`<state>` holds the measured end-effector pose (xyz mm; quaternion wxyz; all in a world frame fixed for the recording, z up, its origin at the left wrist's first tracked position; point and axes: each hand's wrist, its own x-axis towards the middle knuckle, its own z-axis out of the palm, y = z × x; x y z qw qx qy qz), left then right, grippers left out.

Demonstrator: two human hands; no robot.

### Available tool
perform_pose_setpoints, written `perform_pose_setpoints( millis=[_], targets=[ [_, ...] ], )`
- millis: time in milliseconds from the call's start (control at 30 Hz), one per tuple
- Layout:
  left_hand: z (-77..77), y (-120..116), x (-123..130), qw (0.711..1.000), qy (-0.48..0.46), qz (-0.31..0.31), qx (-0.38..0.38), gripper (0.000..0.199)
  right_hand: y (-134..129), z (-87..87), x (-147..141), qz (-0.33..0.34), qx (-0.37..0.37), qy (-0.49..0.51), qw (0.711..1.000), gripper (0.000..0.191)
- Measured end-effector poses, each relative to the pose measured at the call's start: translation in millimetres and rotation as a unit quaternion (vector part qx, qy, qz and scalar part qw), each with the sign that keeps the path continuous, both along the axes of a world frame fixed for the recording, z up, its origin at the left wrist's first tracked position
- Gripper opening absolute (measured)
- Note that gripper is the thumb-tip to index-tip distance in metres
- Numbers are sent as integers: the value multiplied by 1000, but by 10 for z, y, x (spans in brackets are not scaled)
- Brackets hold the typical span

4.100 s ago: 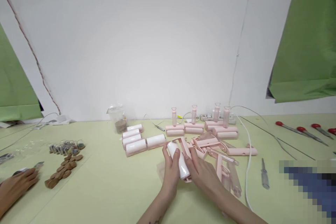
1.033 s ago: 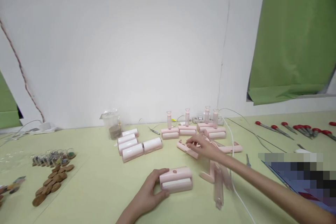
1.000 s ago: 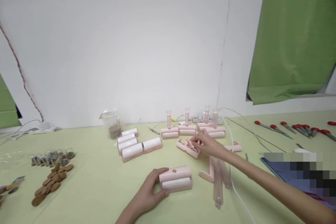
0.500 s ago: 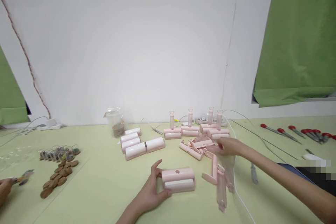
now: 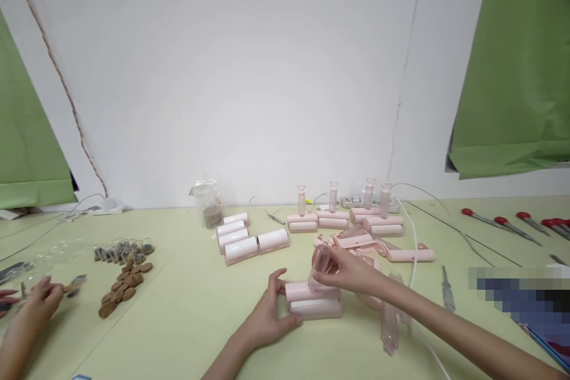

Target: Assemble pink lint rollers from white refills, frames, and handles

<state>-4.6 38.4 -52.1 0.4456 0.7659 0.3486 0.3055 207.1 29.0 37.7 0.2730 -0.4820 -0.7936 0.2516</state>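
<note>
My left hand (image 5: 270, 314) grips the left end of a pink lint roller head (image 5: 314, 307) with a white roll along its front, lying on the table. My right hand (image 5: 342, 267) pinches a translucent pink handle (image 5: 321, 260), its lower end touching the top of that head. Whether it sits in the hole there I cannot tell. Behind, several lint rollers (image 5: 333, 219) stand with handles upright. Loose pink covers (image 5: 409, 255) and part of a pile lie beyond my right hand, partly hidden by it. Another clear pink handle (image 5: 389, 326) lies right of the head.
White paper rolls (image 5: 241, 249) lie left of centre, near a clear bag (image 5: 207, 208). A white cable (image 5: 414, 243) crosses the right side, beside a screwdriver (image 5: 447, 291). Red-handled tools (image 5: 503, 222) lie at far right. At left, another person's hands (image 5: 38, 309) work near cork pieces (image 5: 127, 285).
My right hand has come from the pile of pink parts to the lint roller head, bringing a handle. My left hand still grips the head. The view has shifted slightly.
</note>
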Motion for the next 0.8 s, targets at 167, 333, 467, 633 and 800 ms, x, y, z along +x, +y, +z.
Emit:
perform_pose_setpoints(
  millis=[167, 333, 467, 633, 800],
  targets=[
    [12, -14, 0, 1000, 8, 8, 4, 74, 97, 46, -16, 4, -10, -30, 999, 9],
    [63, -106, 29, 998, 27, 61, 9, 72, 141, 47, -114, 11, -21, -58, 998, 15],
    [81, -140, 3, 998, 33, 34, -29, 80, 101, 78, -106, 18, -38, -52, 998, 13],
    [295, -26, -19, 992, 27, 108, -53, 116, 59, 114, 311, 21, -63, 23, 998, 51],
    [789, 86, 389, 969, -202, 142, -34, 73, 310, 7, 899, -105, 19, 69, 992, 34]
  ],
)
